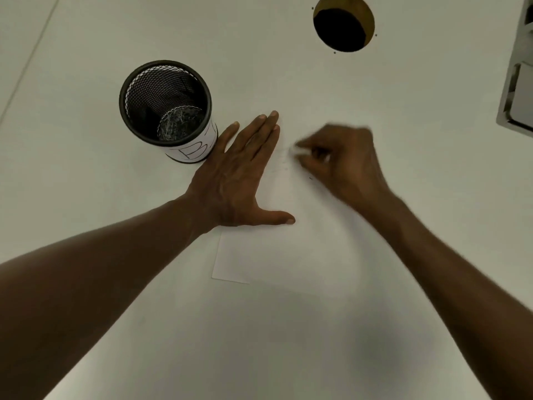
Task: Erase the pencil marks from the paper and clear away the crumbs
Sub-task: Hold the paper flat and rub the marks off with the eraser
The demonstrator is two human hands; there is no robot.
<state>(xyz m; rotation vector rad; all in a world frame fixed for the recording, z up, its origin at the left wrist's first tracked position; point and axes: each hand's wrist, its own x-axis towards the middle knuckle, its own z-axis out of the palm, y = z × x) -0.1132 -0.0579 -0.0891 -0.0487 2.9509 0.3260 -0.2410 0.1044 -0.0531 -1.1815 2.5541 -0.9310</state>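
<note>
White paper lies on the pale counter. Left hand presses flat on it, fingers spread wide, just beside a black mesh pencil cup. Right hand (blurred) pinches a small white eraser against the sheet, faint pencil marks alongside.
</note>
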